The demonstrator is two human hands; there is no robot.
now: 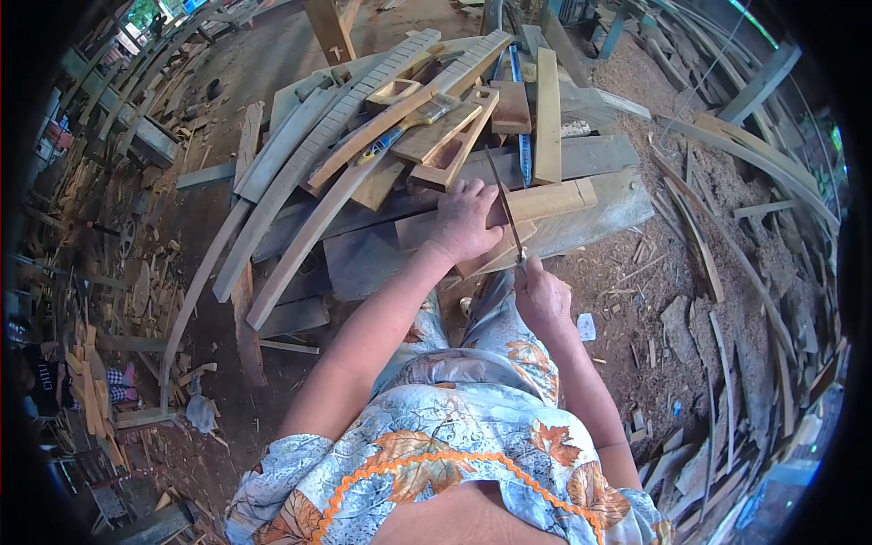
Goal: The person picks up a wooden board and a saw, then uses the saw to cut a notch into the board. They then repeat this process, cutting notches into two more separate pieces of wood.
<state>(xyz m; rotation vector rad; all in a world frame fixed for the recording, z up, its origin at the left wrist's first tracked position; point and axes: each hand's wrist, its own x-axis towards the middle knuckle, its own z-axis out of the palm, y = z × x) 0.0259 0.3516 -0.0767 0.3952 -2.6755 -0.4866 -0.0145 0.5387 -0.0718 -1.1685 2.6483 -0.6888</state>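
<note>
My right hand (544, 296) is closed around the handle of a handsaw (505, 202), whose narrow blade points away from me. The blade lies across a light wooden board (554, 199) on the workbench (595, 221). My left hand (467, 221) presses down on the wood just left of the blade, its fingers bent over it. Beyond that hand is a wooden piece with a hollowed slot (461, 150). A paintbrush (429, 112) with a blue handle rests on the wood pile.
Long curved wooden pieces (313, 150) reach over the bench's left side. A blue-marked ruler (525, 159) and a short plank (548, 118) lie at the back. Scrap strips (695, 241) and wood chips cover the ground at right. Another person's clothing (118, 381) shows far left.
</note>
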